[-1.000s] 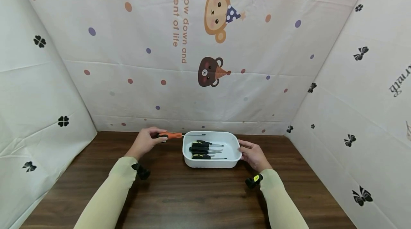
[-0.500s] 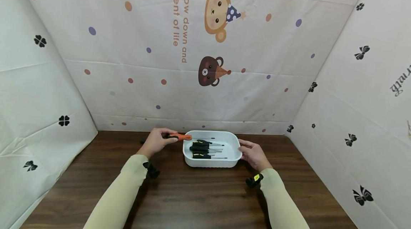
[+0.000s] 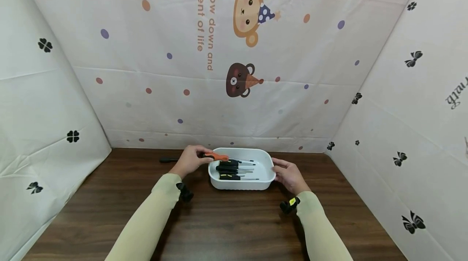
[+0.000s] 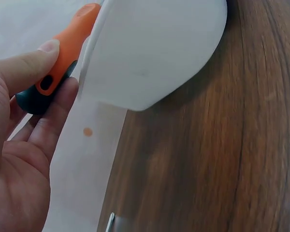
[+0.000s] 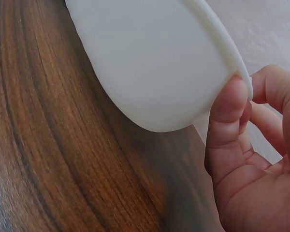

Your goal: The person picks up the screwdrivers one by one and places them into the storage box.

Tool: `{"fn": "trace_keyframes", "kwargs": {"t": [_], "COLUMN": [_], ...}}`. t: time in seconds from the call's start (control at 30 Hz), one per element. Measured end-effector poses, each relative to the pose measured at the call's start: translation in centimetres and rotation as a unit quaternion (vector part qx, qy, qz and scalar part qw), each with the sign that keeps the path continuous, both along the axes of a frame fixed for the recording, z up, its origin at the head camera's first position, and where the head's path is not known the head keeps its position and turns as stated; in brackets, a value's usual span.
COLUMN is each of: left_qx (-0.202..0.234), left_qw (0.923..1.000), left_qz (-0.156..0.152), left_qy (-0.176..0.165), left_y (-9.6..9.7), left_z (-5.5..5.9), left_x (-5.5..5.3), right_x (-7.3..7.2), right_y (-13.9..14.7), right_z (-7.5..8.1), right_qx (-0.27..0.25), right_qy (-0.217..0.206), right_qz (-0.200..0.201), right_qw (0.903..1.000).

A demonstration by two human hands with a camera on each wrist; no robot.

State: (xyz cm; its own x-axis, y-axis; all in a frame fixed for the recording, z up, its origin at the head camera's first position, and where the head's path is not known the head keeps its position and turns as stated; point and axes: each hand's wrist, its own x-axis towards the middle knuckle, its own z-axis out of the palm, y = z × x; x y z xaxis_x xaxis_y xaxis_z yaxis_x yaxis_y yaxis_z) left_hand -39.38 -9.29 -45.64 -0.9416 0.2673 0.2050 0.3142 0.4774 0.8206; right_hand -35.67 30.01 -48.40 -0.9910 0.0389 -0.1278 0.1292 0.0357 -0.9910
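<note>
My left hand (image 3: 191,161) pinches an orange-and-black screwdriver (image 3: 217,156) by its handle, thumb on one side and fingers on the other. The handle crosses the left end of a white tray (image 3: 241,185), and its shaft points right over the tray's inside. Several black-handled screwdrivers (image 3: 229,177) with yellow marks lie in the tray, shafts toward the right. At the tray's right end my right hand (image 3: 289,175) pinches the rim between thumb and fingers. In the right wrist view the thumb (image 5: 227,106) presses the outside of the rim.
A black handle (image 3: 168,159) lies on the brown wooden table (image 3: 226,224) behind the left hand, partly hidden by it. A metal tip (image 4: 110,222) shows low in the left wrist view. Printed white cloth (image 3: 146,49) rises behind and at both sides.
My left hand has carried the orange-and-black screwdriver rightward, from left of the tray to over its left end. The black handle on the table has come into sight. My right hand stays at the rim.
</note>
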Motion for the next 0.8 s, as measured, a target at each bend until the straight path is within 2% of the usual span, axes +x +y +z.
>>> {"fn": "trace_keyframes", "kwargs": {"t": [0.2, 0.47, 0.53, 0.7, 0.8], "left_qx": [-0.015, -0.034, -0.042, -0.044, -0.058], "left_qw": [0.9997, 0.9993, 0.9989, 0.999, 0.9983], "left_qz": [0.007, 0.002, 0.003, -0.003, -0.005], "left_qy": [0.021, 0.019, 0.021, 0.0, 0.004], "left_y": [1.3, 3.1, 3.6, 4.3, 4.7], "left_z": [0.3, 0.4, 0.5, 0.9, 0.8], "left_x": [-0.4, -0.8, -0.8, -0.5, -0.7], "right_x": [0.1, 0.1, 0.2, 0.2, 0.2], "right_y": [-0.1, -0.1, -0.1, -0.1, 0.0], "right_z": [0.0, -0.1, -0.1, 0.0, 0.0], "right_qx": [0.0, -0.005, -0.006, -0.006, -0.003], "right_qy": [0.001, 0.0, 0.0, 0.001, 0.001], "right_qz": [0.0, 0.003, 0.004, 0.003, 0.002], "right_qw": [1.0, 1.0, 1.0, 1.0, 1.0]}}
